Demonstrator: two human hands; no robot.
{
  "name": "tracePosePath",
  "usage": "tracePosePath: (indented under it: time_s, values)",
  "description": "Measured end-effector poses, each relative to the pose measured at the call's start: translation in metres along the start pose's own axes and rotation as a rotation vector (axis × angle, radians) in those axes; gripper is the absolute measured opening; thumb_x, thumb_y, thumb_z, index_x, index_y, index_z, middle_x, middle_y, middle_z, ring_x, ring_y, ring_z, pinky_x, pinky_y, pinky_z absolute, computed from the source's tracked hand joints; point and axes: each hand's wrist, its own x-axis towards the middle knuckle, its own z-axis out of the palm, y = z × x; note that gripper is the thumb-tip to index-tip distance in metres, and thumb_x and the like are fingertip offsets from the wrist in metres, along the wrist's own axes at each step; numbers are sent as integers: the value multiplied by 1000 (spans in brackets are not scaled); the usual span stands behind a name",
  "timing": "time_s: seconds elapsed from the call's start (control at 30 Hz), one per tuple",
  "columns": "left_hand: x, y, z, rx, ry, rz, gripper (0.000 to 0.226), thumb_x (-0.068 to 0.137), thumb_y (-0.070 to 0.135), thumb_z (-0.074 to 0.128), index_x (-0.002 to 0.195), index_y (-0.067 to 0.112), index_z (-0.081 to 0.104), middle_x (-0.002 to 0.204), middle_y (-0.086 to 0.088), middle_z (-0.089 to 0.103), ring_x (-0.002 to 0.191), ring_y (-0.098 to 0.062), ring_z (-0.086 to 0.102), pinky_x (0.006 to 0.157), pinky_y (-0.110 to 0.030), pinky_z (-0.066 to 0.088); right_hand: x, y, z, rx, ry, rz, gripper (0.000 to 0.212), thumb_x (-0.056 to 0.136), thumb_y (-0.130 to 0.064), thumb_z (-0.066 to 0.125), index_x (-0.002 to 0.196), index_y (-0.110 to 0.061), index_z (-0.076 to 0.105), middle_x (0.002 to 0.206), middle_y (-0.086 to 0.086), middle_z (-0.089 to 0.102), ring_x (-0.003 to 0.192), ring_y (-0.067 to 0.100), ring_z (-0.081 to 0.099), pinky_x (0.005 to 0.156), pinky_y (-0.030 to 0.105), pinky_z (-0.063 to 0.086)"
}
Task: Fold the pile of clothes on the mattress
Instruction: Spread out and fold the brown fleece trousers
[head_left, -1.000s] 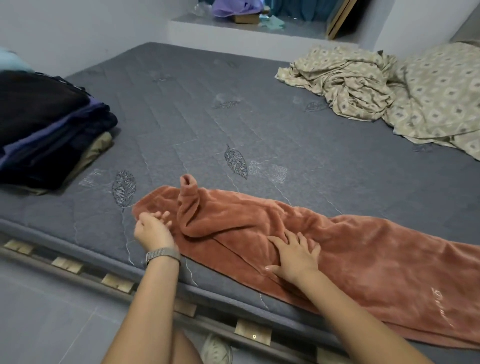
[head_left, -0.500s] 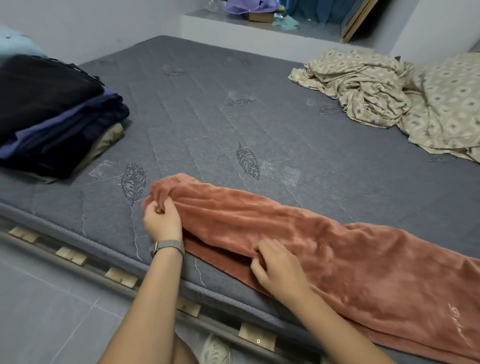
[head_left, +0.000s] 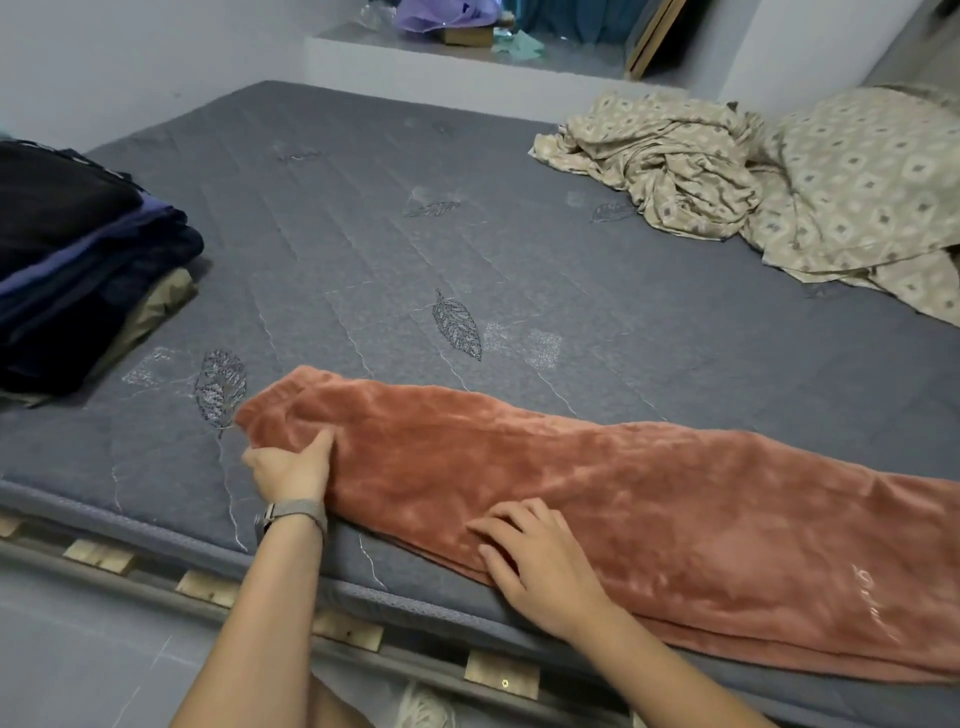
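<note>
Grey quilted mattress (head_left: 519, 249) stitched with leaf motifs, filling most of the view on a wooden slatted frame (head_left: 208, 587) above a pale floor. Rust-coloured plush garment (head_left: 597, 499) laid out long along the near edge of the mattress, narrow end at the left, running off the picture at the right, with faint pale embroidery near its lower right. Crumpled beige patterned bedding (head_left: 779, 182) bunched at the far right corner of the mattress, well apart from the garment. Stack of folded dark clothes (head_left: 78, 270), black over navy over a khaki piece, sitting at the left edge of the mattress. Raised ledge (head_left: 467, 57) beyond the mattress, carrying purple fabric, a small box and teal cloth, too blurred to name further. Right hand (head_left: 540, 561) lying palm down on the garment's near edge, fingers loosely bent and spread on the plush, gripping nothing. Left hand (head_left: 291, 467) at the garment's left end, thumb on top of the cloth and fingers tucked beneath the edge, pinching it. Grey watch band (head_left: 296, 512) around the left wrist.
</note>
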Motion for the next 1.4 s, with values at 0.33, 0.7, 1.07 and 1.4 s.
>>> tracePosePath:
  time_s: [0.33,0.7,1.07,1.4]
  values:
    - [-52,19,6,-404,-252,-8,54,77,25,79,124,12,56,123,0,58,104,-13,59,93,-32,47,-25,57,-66,294,377,333,37,81,-15,55,114,-23,68,110,-17,63,103,0,53,97,5,32]
    - [-297,33,107,-218,-934,704,34,92,36,62,125,30,58,123,9,64,116,-18,60,97,-38,48,-213,244,-150,-44,437,1010,46,69,-7,72,114,-8,67,112,15,67,103,39,61,94,47,49]
    - [-352,-99,184,906,-847,1415,110,19,29,90,123,33,52,121,-11,63,116,-26,44,102,-55,24,-267,269,-147,-49,567,1019,38,69,-27,61,105,-17,68,106,5,64,99,33,58,85,40,47]
    - [-354,-69,164,925,-824,1465,44,60,36,44,103,35,53,127,3,63,122,-16,53,98,-61,38,-277,305,-183,680,1007,1528,112,58,-36,91,146,-4,30,144,24,41,134,38,38,113,45,30]
